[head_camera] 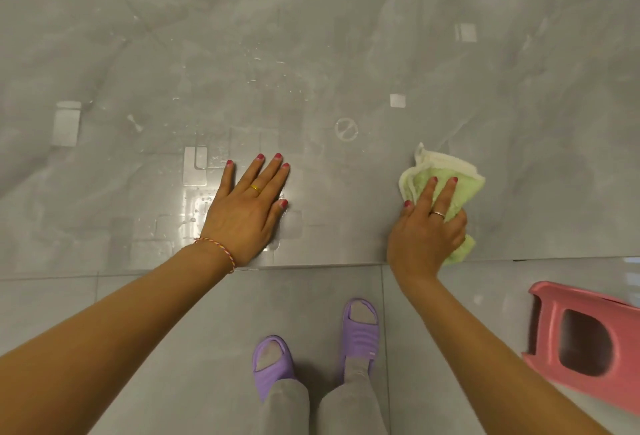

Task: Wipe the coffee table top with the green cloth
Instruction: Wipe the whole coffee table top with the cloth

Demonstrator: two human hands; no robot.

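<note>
Gleaming grey marble table top [346, 36] | droplets [263, 64] | tiled floor [207, 330]

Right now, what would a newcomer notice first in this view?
The right hand pressing the green cloth onto the glossy grey coffee table top near its front edge. The left hand lies flat beside it, open. Water droplets speckle the middle, and a pink plastic stool sits lower right.
</note>
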